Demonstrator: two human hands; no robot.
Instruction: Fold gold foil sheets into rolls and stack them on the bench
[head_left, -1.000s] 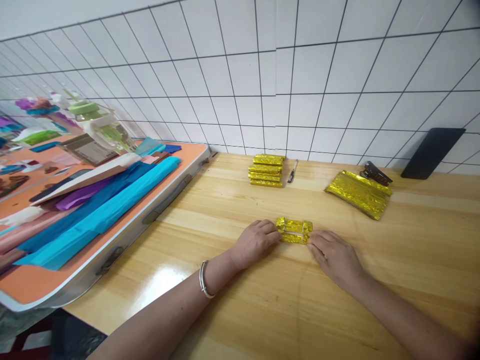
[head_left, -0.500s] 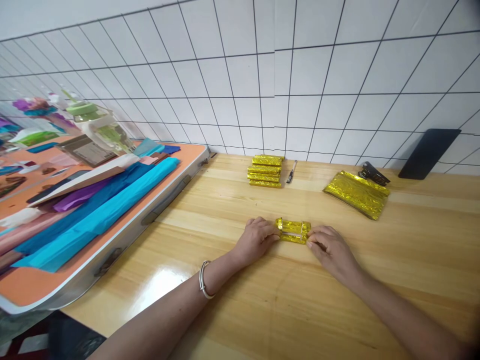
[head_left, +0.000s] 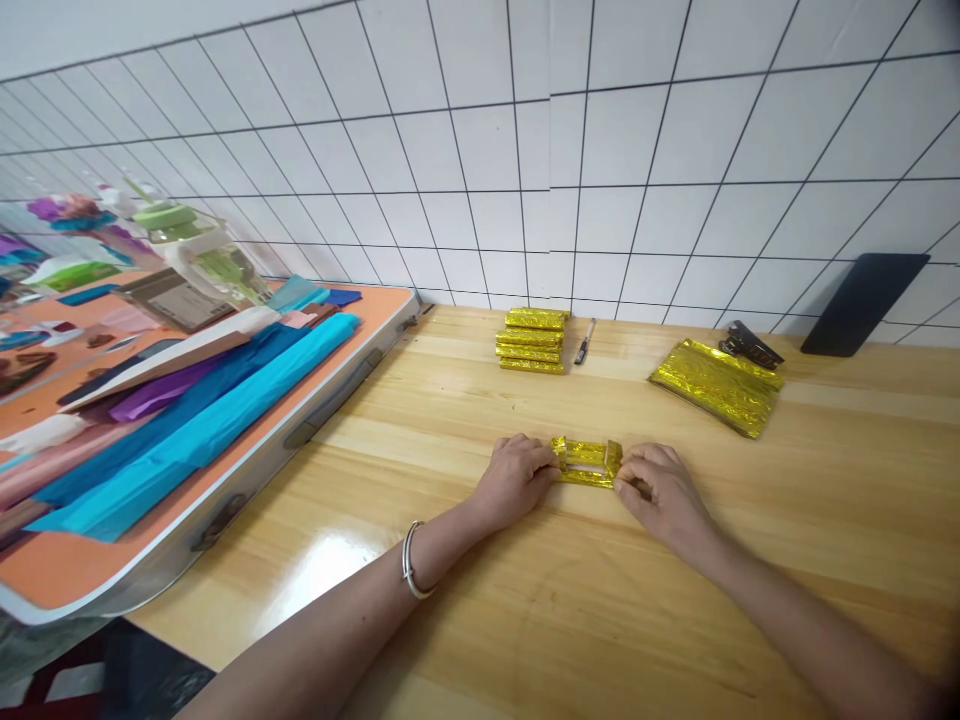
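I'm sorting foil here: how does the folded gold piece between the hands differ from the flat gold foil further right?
The folded gold piece looks smaller; the flat gold foil is broader. The folded gold piece has raised ends; the flat gold foil lies level. The left hand and right hand touch the folded gold piece; neither touches the flat gold foil. Both look shiny.

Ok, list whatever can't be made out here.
In the head view:
Grip of the left hand on the gold foil piece: hidden by its own fingers.
Contact of the right hand with that piece: too small to tell pinching from touching.
Print on the brown box: blurred.
Slim tool: too small to identify.
Purple thing: cut off by the left edge.
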